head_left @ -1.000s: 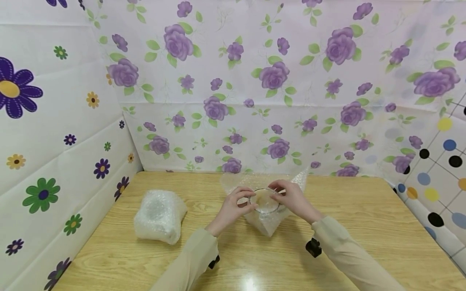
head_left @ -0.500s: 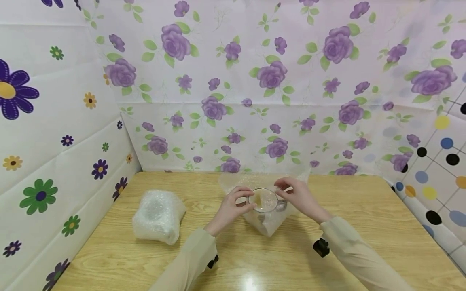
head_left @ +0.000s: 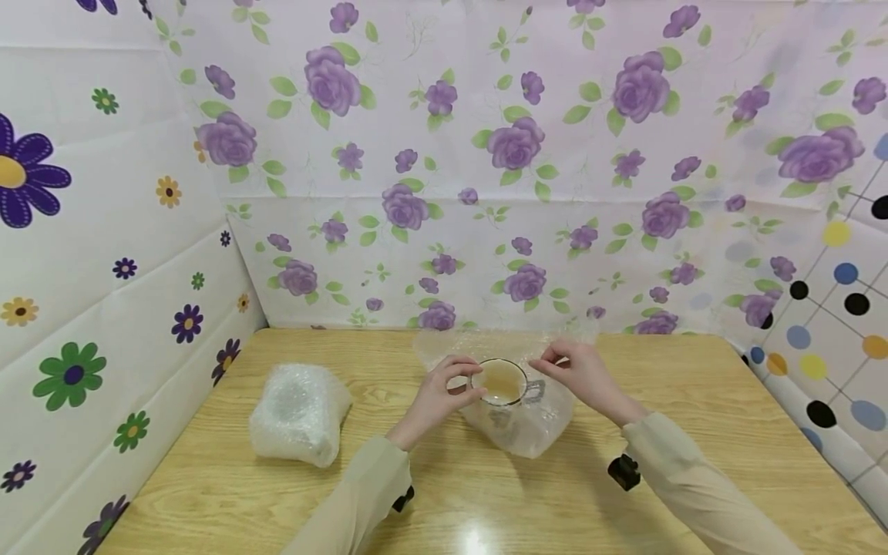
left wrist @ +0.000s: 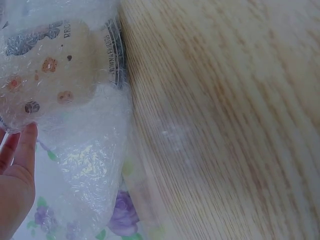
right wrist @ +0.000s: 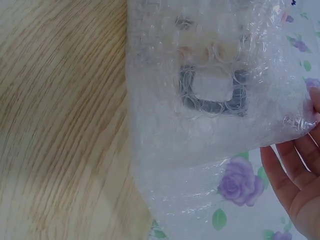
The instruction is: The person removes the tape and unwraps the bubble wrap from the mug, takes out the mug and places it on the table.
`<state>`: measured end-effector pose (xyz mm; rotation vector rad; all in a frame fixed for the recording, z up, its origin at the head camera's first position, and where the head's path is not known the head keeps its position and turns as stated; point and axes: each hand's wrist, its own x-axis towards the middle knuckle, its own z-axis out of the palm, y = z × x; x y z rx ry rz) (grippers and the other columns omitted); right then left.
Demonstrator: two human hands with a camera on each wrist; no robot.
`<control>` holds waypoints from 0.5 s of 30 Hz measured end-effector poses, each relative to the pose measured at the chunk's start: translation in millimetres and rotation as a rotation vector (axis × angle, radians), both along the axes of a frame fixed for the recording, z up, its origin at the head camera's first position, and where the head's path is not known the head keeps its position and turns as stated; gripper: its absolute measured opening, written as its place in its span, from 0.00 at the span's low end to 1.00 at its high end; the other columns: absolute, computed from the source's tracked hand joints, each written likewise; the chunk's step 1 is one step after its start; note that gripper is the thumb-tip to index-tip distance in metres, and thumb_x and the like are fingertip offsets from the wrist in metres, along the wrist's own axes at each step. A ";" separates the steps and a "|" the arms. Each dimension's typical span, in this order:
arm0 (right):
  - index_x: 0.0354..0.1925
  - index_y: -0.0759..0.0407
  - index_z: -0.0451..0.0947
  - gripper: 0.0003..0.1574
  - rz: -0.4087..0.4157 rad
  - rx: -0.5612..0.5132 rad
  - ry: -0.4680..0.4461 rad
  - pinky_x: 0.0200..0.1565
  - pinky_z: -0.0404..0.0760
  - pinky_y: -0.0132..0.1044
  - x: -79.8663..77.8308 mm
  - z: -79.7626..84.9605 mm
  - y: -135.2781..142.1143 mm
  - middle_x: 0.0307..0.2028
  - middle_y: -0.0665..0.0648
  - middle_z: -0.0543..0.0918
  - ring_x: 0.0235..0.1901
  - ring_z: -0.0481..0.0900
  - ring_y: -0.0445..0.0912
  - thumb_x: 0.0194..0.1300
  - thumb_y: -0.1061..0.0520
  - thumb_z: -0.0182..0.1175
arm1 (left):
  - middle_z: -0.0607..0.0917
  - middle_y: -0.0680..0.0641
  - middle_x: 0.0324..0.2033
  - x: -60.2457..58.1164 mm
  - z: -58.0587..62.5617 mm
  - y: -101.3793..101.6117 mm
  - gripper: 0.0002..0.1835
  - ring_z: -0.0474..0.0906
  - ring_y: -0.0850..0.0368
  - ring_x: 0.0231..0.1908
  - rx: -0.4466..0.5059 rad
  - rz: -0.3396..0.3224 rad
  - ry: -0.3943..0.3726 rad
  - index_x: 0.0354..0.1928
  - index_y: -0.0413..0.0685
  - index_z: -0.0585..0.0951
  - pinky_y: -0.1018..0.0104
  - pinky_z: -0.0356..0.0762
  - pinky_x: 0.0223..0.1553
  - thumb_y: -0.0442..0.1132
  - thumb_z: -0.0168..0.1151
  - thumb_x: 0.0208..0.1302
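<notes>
Holding a clear cup by its left side with the left hand, thumb on the near part of the rim and bent fingers farther back. Pinching the right edge of a sheet of bubble wrap between thumb and fingertips of the right hand, just beside the cup and apart from its handle. Near the middle of the far side of a wood-grain table, the same cup, upright and mouth up, handle pointing right, base lost behind the wrap, with more film spread out beyond. Through the film in the left wrist view, dark lettering and small brown and orange printed figures; in the right wrist view, the dark, squarish handle under clear bubbles. Well apart to the left, a second bundle of bubble wrap, resting on the table. Pale beige sleeves on both forearms, with a small black device near each wrist. Behind, a white cloth with purple roses; to the left, a cloth of bold daisies; to the right, a cloth of coloured dots
</notes>
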<state>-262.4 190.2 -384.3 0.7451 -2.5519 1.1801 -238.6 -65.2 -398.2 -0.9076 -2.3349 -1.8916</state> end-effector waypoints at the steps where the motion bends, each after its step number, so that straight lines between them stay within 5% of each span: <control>1: 0.25 0.57 0.78 0.12 0.004 0.009 -0.010 0.32 0.78 0.33 -0.1 -0.7 1.0 0.26 0.47 0.77 0.29 0.77 0.42 0.59 0.52 0.61 | 0.69 0.33 0.52 0.0 -0.2 -0.1 0.17 0.66 0.42 0.52 -0.003 0.002 0.000 0.48 0.27 0.74 0.52 0.69 0.49 0.29 0.61 0.57; 15: 0.27 0.54 0.77 0.09 0.065 0.161 -0.138 0.27 0.75 0.35 5.2 -1.7 25.6 0.23 0.46 0.77 0.24 0.75 0.41 0.55 0.52 0.65 | 0.69 0.34 0.51 -0.6 -1.0 -0.7 0.17 0.67 0.43 0.51 -0.013 0.005 0.009 0.48 0.28 0.75 0.56 0.69 0.49 0.30 0.61 0.57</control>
